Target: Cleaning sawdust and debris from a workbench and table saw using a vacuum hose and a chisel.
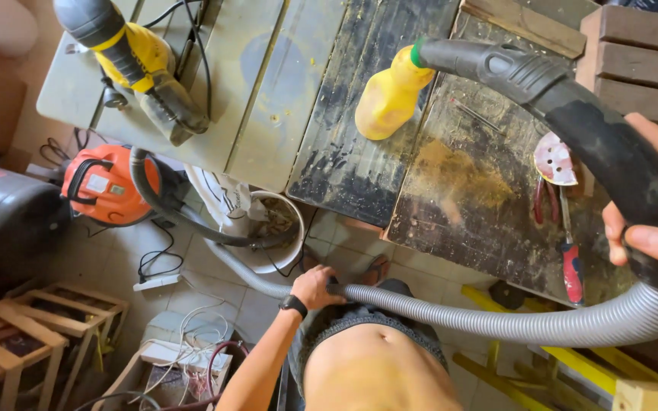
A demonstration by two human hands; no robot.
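right hand [653, 205]: wrapped around the black curved tube [573, 114] of the vacuum, rigid plastic, ribbed grip near its front end; thumb and fingers closed on it at the right edge of the view.
left hand [315, 287]: closed on the hose [496, 320], low in front of the bare belly; black watch [293, 305] on the wrist.
hose: grey, corrugated, flexible; runs from the tube down past the right hand, across the body to the left hand, then on along the floor to the vacuum.
tube tip: green-ringed mouth touching or just at the yellow bottle [390, 95]; cannot tell which.
bottle: smooth yellow plastic, tapered neck, lying tilted on the desk [451, 183].
desk: dark worn boards, scratched, dusted with yellow sawdust; paler grey panel to its left.
vacuum [104, 185]: round orange body, black handle, on the tiled floor beside a white bucket [276, 228].
power tool [135, 65]: yellow and black, dusty, on the grey panel.
screwdriver [570, 259]: red handle, on the desk's right part, next to red-handled pliers [546, 199] and a sanding pad [555, 158] with holes.
floor left: bare wood frames [32, 327], white cables.
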